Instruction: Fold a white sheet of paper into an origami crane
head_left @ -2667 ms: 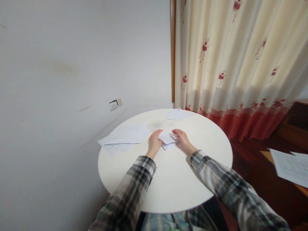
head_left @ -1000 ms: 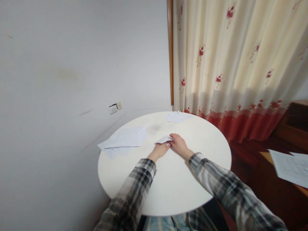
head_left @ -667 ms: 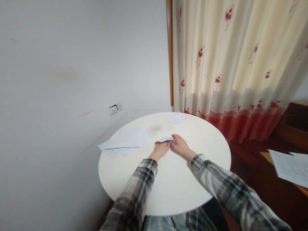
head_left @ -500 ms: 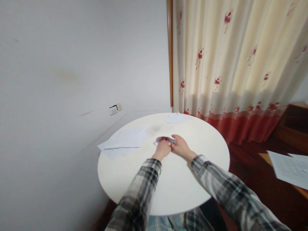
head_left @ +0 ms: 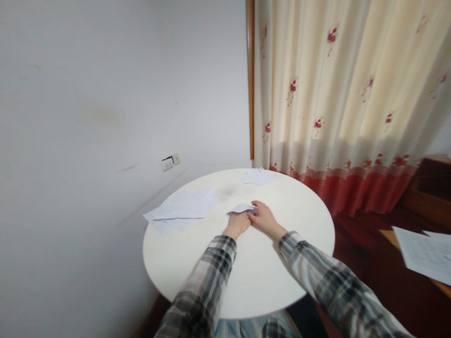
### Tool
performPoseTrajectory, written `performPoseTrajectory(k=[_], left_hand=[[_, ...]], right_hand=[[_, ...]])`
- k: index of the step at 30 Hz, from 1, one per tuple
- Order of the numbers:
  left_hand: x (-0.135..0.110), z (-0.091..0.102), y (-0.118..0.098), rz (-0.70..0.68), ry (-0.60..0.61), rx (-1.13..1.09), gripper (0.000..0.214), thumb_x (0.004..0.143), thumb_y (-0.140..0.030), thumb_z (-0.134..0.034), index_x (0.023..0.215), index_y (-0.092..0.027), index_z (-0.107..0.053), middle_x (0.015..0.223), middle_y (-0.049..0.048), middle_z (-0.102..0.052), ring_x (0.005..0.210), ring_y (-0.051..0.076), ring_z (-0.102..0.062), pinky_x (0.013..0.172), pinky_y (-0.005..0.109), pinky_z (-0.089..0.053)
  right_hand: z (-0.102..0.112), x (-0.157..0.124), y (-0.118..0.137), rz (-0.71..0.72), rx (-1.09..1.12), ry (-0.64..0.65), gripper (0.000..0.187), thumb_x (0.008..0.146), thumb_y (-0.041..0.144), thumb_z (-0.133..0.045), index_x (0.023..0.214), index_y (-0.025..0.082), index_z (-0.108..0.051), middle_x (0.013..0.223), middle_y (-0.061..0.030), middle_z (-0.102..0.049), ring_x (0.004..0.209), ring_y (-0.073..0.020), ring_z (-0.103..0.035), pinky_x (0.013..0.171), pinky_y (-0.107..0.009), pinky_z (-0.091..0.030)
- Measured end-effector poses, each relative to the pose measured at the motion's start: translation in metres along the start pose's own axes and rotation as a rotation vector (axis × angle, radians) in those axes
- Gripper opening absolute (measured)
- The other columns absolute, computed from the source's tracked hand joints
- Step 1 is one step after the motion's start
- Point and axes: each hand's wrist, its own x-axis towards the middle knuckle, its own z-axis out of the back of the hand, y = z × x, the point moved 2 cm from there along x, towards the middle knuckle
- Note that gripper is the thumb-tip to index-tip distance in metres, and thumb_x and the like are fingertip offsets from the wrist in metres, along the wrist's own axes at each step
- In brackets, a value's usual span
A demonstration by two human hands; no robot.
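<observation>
A small folded sheet of white paper (head_left: 241,207) is between my hands near the middle of the round white table (head_left: 197,263). My left hand (head_left: 238,223) has its fingers tucked in under the paper's raised flap, so their tips are hidden. At the right end of the paper my right hand (head_left: 265,218) grips it between thumb and fingers. The two hands nearly touch each other. Both forearms are in plaid sleeves.
A stack of white paper sheets (head_left: 186,205) lies at the table's left edge, its corner overhanging. Torn or crumpled paper pieces (head_left: 259,176) lie at the far edge. A wall stands on the left, a flowered curtain (head_left: 327,94) behind. Printed sheets (head_left: 421,251) lie lower right.
The paper's opening, which showed my left fingers inside, has flattened, and its flap now covers those fingertips. My hands stay almost in place; the view has tilted slightly upward.
</observation>
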Motion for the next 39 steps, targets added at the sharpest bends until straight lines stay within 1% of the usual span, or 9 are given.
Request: performPoseTrajectory(k=[7,9,13,17,23,26,32,36,39], left_hand=[[0.002,-0.001,-0.002,0.066,0.048,0.124,0.036,0.073,-0.018,-0.045,0.106,-0.011,-0.059,0.11,0.0157,-0.06,0.107,0.027,-0.052,0.096,0.036,-0.034],[0.002,0.0,-0.004,0.078,0.085,0.153,0.038,0.076,-0.019,-0.042,0.111,-0.014,-0.056,0.113,0.0123,-0.06,0.109,0.025,-0.051,0.097,0.036,-0.034],[-0.001,0.003,-0.009,0.031,0.128,0.166,0.039,0.082,-0.027,-0.036,0.118,-0.022,-0.051,0.114,0.0044,-0.06,0.113,0.022,-0.048,0.102,0.037,-0.029],[-0.004,0.005,-0.009,0.036,0.141,0.125,0.041,0.084,-0.034,-0.032,0.12,-0.025,-0.048,0.116,0.0021,-0.059,0.114,0.021,-0.047,0.104,0.038,-0.026],[-0.003,0.002,-0.007,-0.031,0.116,0.07,0.039,0.084,-0.031,-0.032,0.119,-0.024,-0.049,0.116,0.0018,-0.059,0.116,0.02,-0.045,0.104,0.037,-0.026],[-0.003,0.002,-0.006,-0.025,0.124,0.032,0.038,0.085,-0.034,-0.033,0.117,-0.024,-0.05,0.118,0.0016,-0.058,0.117,0.021,-0.044,0.103,0.036,-0.027],[-0.006,-0.001,-0.004,-0.076,0.076,-0.007,0.04,0.084,-0.04,-0.038,0.119,-0.025,-0.049,0.125,0.0018,-0.052,0.118,0.02,-0.043,0.104,0.034,-0.026],[-0.002,-0.004,0.002,-0.09,0.088,-0.067,0.038,0.086,-0.032,-0.036,0.119,-0.022,-0.05,0.126,0.0037,-0.052,0.121,0.019,-0.041,0.106,0.034,-0.023],[0.003,-0.002,0.009,-0.02,0.115,-0.128,0.037,0.086,-0.021,-0.033,0.115,-0.018,-0.055,0.123,0.0049,-0.055,0.119,0.017,-0.044,0.103,0.031,-0.028]], right_hand=[[0.0,0.0,0.001,-0.016,0.034,0.015,0.039,0.07,0.023,-0.055,0.107,0.014,-0.053,0.104,-0.0086,-0.059,0.095,-0.0193,-0.053,0.086,-0.03,-0.038],[0.001,-0.001,0.001,-0.029,0.033,0.031,0.037,0.069,0.021,-0.054,0.106,0.014,-0.053,0.103,-0.008,-0.06,0.094,-0.0186,-0.053,0.085,-0.03,-0.038],[0.003,-0.002,-0.002,-0.099,-0.004,0.046,0.034,0.071,0.018,-0.051,0.105,0.015,-0.053,0.101,-0.0082,-0.061,0.094,-0.0183,-0.053,0.083,-0.029,-0.038],[0.003,-0.001,-0.006,-0.155,-0.024,0.041,0.034,0.072,0.018,-0.048,0.105,0.015,-0.053,0.101,-0.0085,-0.061,0.094,-0.0186,-0.054,0.081,-0.027,-0.038],[0.002,-0.001,-0.005,-0.152,-0.028,0.055,0.035,0.071,0.016,-0.049,0.106,0.016,-0.053,0.101,-0.0077,-0.062,0.093,-0.0174,-0.054,0.079,-0.026,-0.038],[0.005,-0.002,-0.005,-0.173,-0.053,0.046,0.033,0.071,0.015,-0.049,0.103,0.017,-0.055,0.1,-0.0063,-0.063,0.091,-0.0173,-0.055,0.077,-0.025,-0.038],[0.013,-0.001,-0.01,-0.206,-0.097,-0.006,0.031,0.07,0.015,-0.052,0.1,0.018,-0.056,0.092,-0.0046,-0.063,0.082,-0.0153,-0.055,0.068,-0.023,-0.037],[0.015,0.001,-0.012,-0.207,-0.122,-0.038,0.025,0.072,0.017,-0.051,0.096,0.018,-0.058,0.083,-0.0035,-0.062,0.075,-0.0143,-0.054,0.064,-0.023,-0.036],[0.018,0.003,-0.013,-0.218,-0.148,-0.068,0.019,0.073,0.018,-0.05,0.09,0.018,-0.06,0.08,-0.0034,-0.062,0.077,-0.015,-0.053,0.065,-0.023,-0.035]])
